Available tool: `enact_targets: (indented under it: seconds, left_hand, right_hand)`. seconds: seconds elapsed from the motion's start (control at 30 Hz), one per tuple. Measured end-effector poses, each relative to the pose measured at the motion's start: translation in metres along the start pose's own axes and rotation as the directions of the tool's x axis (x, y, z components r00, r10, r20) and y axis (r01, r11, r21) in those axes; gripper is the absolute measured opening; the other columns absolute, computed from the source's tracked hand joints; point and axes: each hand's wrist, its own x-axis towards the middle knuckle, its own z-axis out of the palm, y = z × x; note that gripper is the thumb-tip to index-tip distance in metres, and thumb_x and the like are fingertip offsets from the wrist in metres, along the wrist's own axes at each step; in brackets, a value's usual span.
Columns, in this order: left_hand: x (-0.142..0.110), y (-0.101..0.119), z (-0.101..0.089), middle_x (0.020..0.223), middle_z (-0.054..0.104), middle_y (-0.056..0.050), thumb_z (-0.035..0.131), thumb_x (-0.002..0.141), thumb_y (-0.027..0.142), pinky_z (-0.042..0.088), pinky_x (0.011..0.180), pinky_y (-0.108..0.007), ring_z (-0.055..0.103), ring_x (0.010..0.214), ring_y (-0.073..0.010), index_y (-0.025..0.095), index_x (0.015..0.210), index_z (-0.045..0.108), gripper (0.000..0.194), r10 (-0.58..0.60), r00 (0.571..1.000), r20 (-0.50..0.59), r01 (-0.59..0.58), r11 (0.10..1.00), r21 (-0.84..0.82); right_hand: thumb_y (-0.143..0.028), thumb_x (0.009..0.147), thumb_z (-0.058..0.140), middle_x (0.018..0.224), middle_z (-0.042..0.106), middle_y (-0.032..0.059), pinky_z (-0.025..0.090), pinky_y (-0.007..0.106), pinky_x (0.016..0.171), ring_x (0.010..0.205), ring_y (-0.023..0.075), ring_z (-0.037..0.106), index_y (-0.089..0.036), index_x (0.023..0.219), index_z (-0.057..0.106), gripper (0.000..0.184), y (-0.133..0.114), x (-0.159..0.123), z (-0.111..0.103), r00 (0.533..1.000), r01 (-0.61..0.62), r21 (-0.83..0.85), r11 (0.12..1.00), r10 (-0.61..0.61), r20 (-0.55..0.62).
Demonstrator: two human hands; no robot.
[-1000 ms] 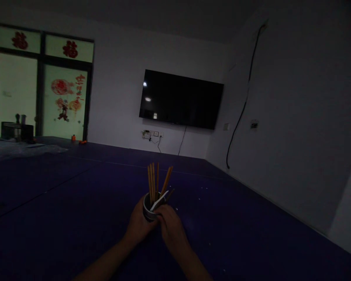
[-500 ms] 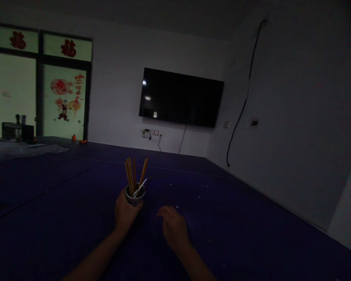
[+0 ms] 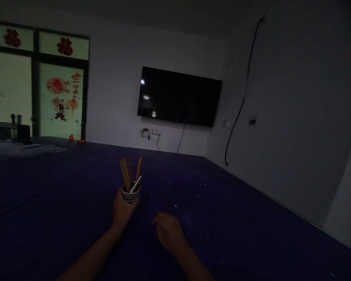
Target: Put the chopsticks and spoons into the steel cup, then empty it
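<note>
My left hand [image 3: 123, 208] is wrapped round a small greyish cup [image 3: 130, 196] that stands upright in front of me. Several wooden chopsticks [image 3: 125, 173] stick up out of the cup, leaning to different sides. A white spoon [image 3: 136, 184] leans to the right among them, with a thin dark stick beside it. To the right and a little nearer, my right hand [image 3: 167, 230] hovers low over or rests on the purple tabletop [image 3: 210, 218], its fingers loosely bent and pointing left. Nothing shows in it; the underside of its fingers is hidden.
Small white bits [image 3: 175, 205] lie scattered right of the cup. Clear plastic sheeting [image 3: 26, 151] and a dark rack [image 3: 13, 132] are at the far left, with small orange items [image 3: 71, 137] near the door. A cable [image 3: 236, 117] hangs down the right wall.
The right hand has drawn slightly nearer to me and left. My left hand still holds the cup, which appears slightly further left. The whole view has shifted a little.
</note>
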Motion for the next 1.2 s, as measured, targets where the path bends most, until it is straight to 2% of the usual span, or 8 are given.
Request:
enact_targets:
  seconds: [0.33, 0.57, 0.73, 0.9, 1.0, 1.03, 1.1, 1.2]
  left_hand:
    - [0.003, 0.004, -0.005, 0.115, 0.061, -0.01, 0.071, 0.057, 0.027, 0.046, 0.091, -0.041, 0.059, 0.106, -0.0272, 0.018, 0.119, 0.046, 0.068, 0.048, 0.999, 0.015, -0.045, 0.989, -0.14]
    - [0.01, 0.002, -0.007, 0.115, 0.06, -0.012, 0.072, 0.058, 0.029, 0.046, 0.091, -0.044, 0.059, 0.106, -0.0283, 0.017, 0.117, 0.047, 0.065, 0.049, 0.998, 0.037, -0.044, 0.991, -0.13]
    - [0.014, -0.008, -0.005, 0.122, 0.057, -0.013, 0.072, 0.059, 0.034, 0.044, 0.095, -0.044, 0.055, 0.113, -0.0293, 0.017, 0.126, 0.042, 0.075, 0.023, 0.998, 0.065, -0.017, 0.997, -0.079]
    - [0.022, -0.018, -0.009, 0.138, 0.043, -0.019, 0.075, 0.055, 0.049, 0.032, 0.106, -0.047, 0.039, 0.129, -0.0336, 0.014, 0.139, 0.03, 0.101, -0.021, 1.0, -0.003, 0.021, 0.998, -0.052]
    - [0.038, -0.015, -0.021, 0.142, 0.039, -0.017, 0.059, 0.07, 0.059, 0.024, 0.11, -0.046, 0.032, 0.133, -0.03, 0.014, 0.141, 0.028, 0.089, -0.06, 0.996, -0.069, 0.046, 0.983, -0.179]
    - [0.047, -0.012, -0.026, 0.143, 0.038, -0.016, 0.051, 0.076, 0.061, 0.025, 0.11, -0.044, 0.033, 0.133, -0.0281, 0.015, 0.141, 0.029, 0.083, -0.095, 0.99, -0.1, 0.068, 0.966, -0.248]
    - [0.066, -0.001, -0.033, 0.141, 0.042, -0.013, 0.047, 0.079, 0.062, 0.03, 0.108, -0.042, 0.039, 0.13, -0.0265, 0.02, 0.135, 0.039, 0.071, -0.156, 0.98, -0.119, 0.107, 0.933, -0.342]
    - [0.095, 0.018, -0.036, 0.124, 0.059, -0.012, 0.055, 0.073, 0.064, 0.035, 0.104, -0.045, 0.049, 0.121, -0.0294, 0.02, 0.112, 0.06, 0.059, -0.197, 0.98, -0.005, 0.18, 0.906, -0.383]
  right_hand:
    - [-0.004, 0.073, 0.039, 0.087, 0.069, 0.0026, 0.046, 0.023, 0.075, 0.079, 0.0135, 0.064, -0.021, 0.086, 0.07, 0.038, -0.001, 0.001, 0.001, 0.999, -0.04, 0.019, 0.999, 0.04, 0.036]
    - [-0.004, 0.072, 0.04, 0.088, 0.07, 0.003, 0.045, 0.023, 0.076, 0.08, 0.014, 0.063, -0.02, 0.088, 0.07, 0.038, -0.002, 0.0, 0.0, 0.999, -0.043, 0.023, 0.999, 0.042, 0.028]
    - [-0.004, 0.072, 0.041, 0.089, 0.07, 0.0023, 0.045, 0.023, 0.075, 0.081, 0.0138, 0.063, -0.021, 0.087, 0.071, 0.037, -0.003, 0.0, -0.002, 0.997, -0.063, 0.026, 0.998, 0.062, 0.043]
    - [-0.004, 0.073, 0.041, 0.09, 0.07, 0.0022, 0.045, 0.022, 0.076, 0.081, 0.0133, 0.064, -0.021, 0.087, 0.07, 0.037, -0.001, 0.0, 0.001, 0.997, -0.07, 0.027, 0.997, 0.069, 0.045]
    - [-0.003, 0.073, 0.04, 0.089, 0.07, 0.0021, 0.045, 0.022, 0.076, 0.08, 0.0131, 0.064, -0.021, 0.086, 0.07, 0.038, -0.001, -0.001, 0.005, 0.997, -0.066, 0.033, 0.997, 0.065, 0.028]
    - [-0.003, 0.073, 0.04, 0.089, 0.07, 0.0021, 0.045, 0.022, 0.076, 0.08, 0.0132, 0.064, -0.021, 0.085, 0.07, 0.037, -0.001, -0.001, 0.006, 0.997, -0.068, 0.035, 0.997, 0.067, 0.024]
    - [-0.003, 0.073, 0.041, 0.088, 0.07, 0.0023, 0.045, 0.022, 0.076, 0.079, 0.0136, 0.064, -0.021, 0.084, 0.07, 0.037, -0.001, -0.002, 0.009, 0.997, -0.074, 0.042, 0.996, 0.073, 0.019]
    - [-0.001, 0.072, 0.041, 0.087, 0.07, 0.0023, 0.044, 0.022, 0.076, 0.08, 0.0135, 0.064, -0.021, 0.083, 0.071, 0.038, 0.0, -0.001, 0.014, 0.997, -0.076, 0.084, 0.994, 0.073, 0.036]
